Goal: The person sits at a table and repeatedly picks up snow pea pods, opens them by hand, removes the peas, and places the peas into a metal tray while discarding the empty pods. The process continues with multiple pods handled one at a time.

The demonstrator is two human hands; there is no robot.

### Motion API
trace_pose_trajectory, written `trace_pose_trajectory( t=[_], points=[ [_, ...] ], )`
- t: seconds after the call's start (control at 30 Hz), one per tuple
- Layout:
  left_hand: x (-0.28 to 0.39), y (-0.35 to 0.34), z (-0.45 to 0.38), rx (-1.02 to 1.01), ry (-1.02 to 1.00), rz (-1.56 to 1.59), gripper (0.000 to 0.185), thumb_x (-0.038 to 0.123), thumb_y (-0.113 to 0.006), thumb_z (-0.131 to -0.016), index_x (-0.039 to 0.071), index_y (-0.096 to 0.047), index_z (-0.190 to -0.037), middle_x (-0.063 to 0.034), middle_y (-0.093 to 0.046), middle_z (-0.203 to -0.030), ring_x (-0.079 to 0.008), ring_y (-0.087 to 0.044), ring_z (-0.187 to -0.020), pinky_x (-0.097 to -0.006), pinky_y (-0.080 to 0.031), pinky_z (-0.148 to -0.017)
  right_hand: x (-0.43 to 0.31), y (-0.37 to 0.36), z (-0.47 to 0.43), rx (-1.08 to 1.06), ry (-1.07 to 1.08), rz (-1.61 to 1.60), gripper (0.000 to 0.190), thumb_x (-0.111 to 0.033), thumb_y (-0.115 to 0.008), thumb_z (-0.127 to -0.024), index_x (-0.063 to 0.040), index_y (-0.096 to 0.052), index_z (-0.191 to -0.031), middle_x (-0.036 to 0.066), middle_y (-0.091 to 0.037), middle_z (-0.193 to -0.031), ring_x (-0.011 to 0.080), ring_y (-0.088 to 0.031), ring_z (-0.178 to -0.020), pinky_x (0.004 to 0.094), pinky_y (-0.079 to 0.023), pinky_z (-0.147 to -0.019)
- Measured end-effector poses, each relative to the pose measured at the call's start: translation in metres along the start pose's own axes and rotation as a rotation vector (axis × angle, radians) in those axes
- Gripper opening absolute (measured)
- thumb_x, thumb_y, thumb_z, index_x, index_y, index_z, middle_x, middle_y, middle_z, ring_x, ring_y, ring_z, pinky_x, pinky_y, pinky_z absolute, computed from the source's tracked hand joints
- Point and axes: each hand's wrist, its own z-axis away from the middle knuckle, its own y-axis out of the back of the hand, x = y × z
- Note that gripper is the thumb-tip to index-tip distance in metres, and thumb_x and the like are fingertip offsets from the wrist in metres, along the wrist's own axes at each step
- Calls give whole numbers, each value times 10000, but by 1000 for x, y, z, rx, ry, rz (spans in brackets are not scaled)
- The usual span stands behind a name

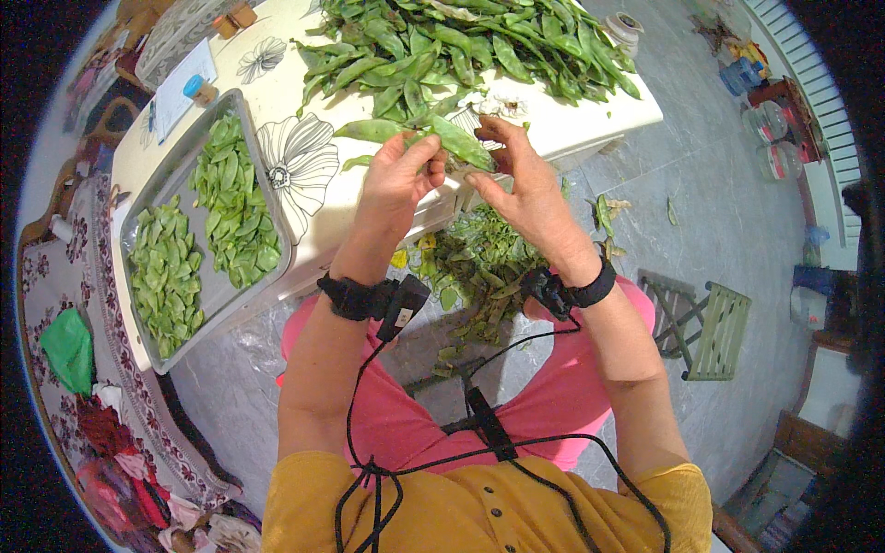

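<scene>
My left hand [399,176] pinches a flat green bean pod [460,143] between thumb and fingers, over the table's front edge. At the pod's right end is my right hand [529,190], its thumb and fingers spread; whether a fingertip touches the pod is unclear. Another flat pod [370,130] shows just left of my left fingers; I cannot tell whether it is held or lying on the table. Beyond both hands a large heap of whole pods [442,52] covers the back of the table. A grey metal tray [216,242] at the left holds two piles of broken pod pieces [235,200].
The white flower-patterned table [297,207] has a blue-capped jar [200,90] and a notebook [183,86] at its left. Between my knees, stalks and leaves [484,269] lie on the floor. A folding stool [715,332] stands at right. Black cables [352,408] hang from my wrist straps.
</scene>
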Motion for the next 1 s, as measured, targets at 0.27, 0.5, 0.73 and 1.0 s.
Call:
trace_pose_trajectory(
  t=[0.27, 0.5, 0.73, 1.0],
  points=[
    [2, 2, -1, -48, 14, -2, 192, 138, -563, -896, 33, -512, -1050, -52, -579, -908, -119, -566, -790, -235, -495, -692, 15, 11, -8, -89, -492, -450, 242, -178, -480, -938, -21, -515, -1119, 70, -637, -949, 128, -612, -764, 260, -512, -718],
    [5, -3, 0, -12, -13, -173, 286, 162, -579, -890, 9, -495, -1117, -53, -581, -962, -126, -566, -842, -256, -498, -736, 15, 16, -8, -208, -656, -749, 255, -223, -443, -960, -34, -526, -1109, 73, -636, -950, 117, -611, -766, 262, -514, -707],
    [10, -9, 5, -129, -84, -879, 227, 182, -636, -808, 36, -586, -975, -64, -610, -776, -115, -547, -705, -256, -446, -634, 11, 13, -3, -321, -497, -406, 182, -172, -477, -931, -27, -552, -1014, 12, -595, -854, 102, -590, -707, 238, -500, -660],
    [-7, -2, 4, -125, -350, -1073, 243, 177, -658, -756, 19, -581, -923, -147, -622, -790, -251, -591, -707, -332, -462, -673, 8, 8, 0, -247, -203, 183, 136, -121, -527, -837, 3, -519, -895, 111, -555, -678, 162, -525, -597, 307, -441, -569]
  ],
)
